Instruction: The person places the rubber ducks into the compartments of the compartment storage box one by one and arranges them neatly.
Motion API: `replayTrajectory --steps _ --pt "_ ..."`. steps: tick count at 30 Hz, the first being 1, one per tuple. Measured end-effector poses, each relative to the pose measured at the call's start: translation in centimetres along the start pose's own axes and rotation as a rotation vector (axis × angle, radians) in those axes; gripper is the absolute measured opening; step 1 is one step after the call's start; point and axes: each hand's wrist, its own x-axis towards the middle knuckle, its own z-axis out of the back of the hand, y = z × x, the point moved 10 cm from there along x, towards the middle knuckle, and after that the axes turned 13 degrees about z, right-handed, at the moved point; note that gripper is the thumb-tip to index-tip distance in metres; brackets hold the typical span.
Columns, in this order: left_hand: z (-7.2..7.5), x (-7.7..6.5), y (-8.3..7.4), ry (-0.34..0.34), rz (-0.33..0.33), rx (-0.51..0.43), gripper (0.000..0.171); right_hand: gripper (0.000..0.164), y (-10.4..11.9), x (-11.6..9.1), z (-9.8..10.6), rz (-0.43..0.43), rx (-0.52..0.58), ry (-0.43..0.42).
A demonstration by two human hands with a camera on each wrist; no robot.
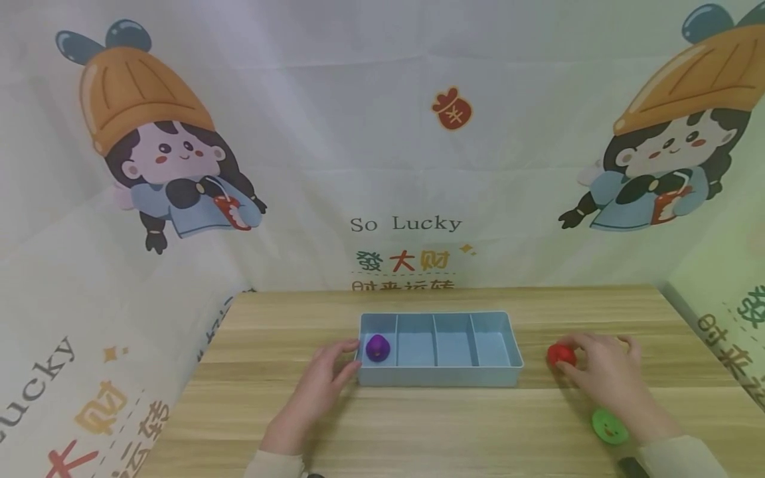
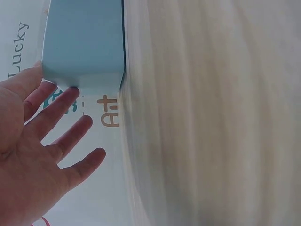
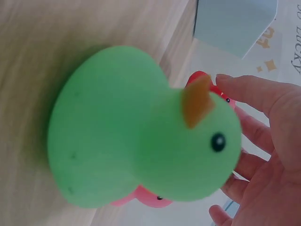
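A pale blue tray [image 1: 439, 376] with several compartments in a row sits on the table. In its leftmost compartment is a purple rubber duck [image 1: 378, 348]. My left hand [image 1: 319, 378] touches the tray's left end with thumb and fingertips, its fingers spread and fairly straight in the left wrist view. To the right of the tray, my right hand [image 1: 609, 372] pinches a red rubber duck [image 1: 560, 357] between thumb and fingers, close over the table. A green rubber duck [image 3: 108, 127] with an orange beak stands below that hand and hides much of the red one in the right wrist view.
Part of a pink duck [image 3: 153, 197] shows behind the green one in the right wrist view. The wooden table [image 1: 418, 425] meets a cloth backdrop [image 1: 299, 133] with printed cartoon figures at the back and on both sides.
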Motion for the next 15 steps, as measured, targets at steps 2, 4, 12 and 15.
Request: replayTrajectory --steps 2,4,12,15 --pt "-0.04 -0.01 -0.02 0.001 -0.001 0.003 0.044 0.027 0.05 0.08 0.11 0.003 -0.004 -0.009" --pt "-0.07 -0.06 -0.04 0.003 0.000 0.004 0.044 0.028 0.16 0.15 0.19 0.006 -0.011 -0.013" --pt "-0.10 -0.06 -0.03 0.003 -0.003 0.003 0.044 0.030 0.68 0.43 0.55 0.012 -0.007 -0.010" --pt "-0.12 -0.02 0.02 0.002 -0.003 0.003 0.044 0.030 0.89 0.61 0.74 0.019 -0.007 -0.016"
